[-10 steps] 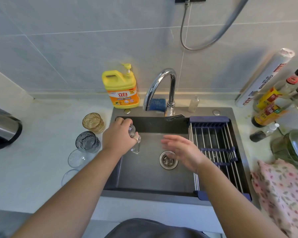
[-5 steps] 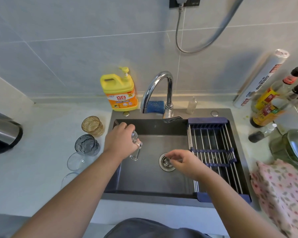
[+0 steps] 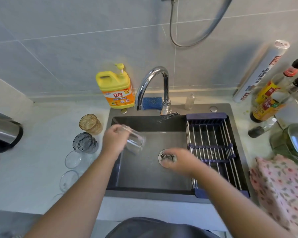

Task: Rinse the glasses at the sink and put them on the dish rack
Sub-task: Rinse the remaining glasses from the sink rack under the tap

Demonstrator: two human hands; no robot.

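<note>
My left hand grips a clear glass, tilted on its side over the left part of the dark sink, its mouth facing right. My right hand is blurred and hovers just right of the drain, fingers loosely curled with nothing in them. On the counter left of the sink stand an amber glass, a dark grey glass and two clear glasses. The dish rack spans the sink's right side and holds nothing. No water runs from the faucet.
A yellow detergent jug and a blue sponge sit behind the sink. A kettle is at far left. Bottles, a wrap roll, a glass-lidded pot and a pink floral cloth crowd the right counter.
My left hand has tipped the clear glass from upright to lying sideways and lifted it slightly. My right hand has slid toward me and to the right, past the drain.
</note>
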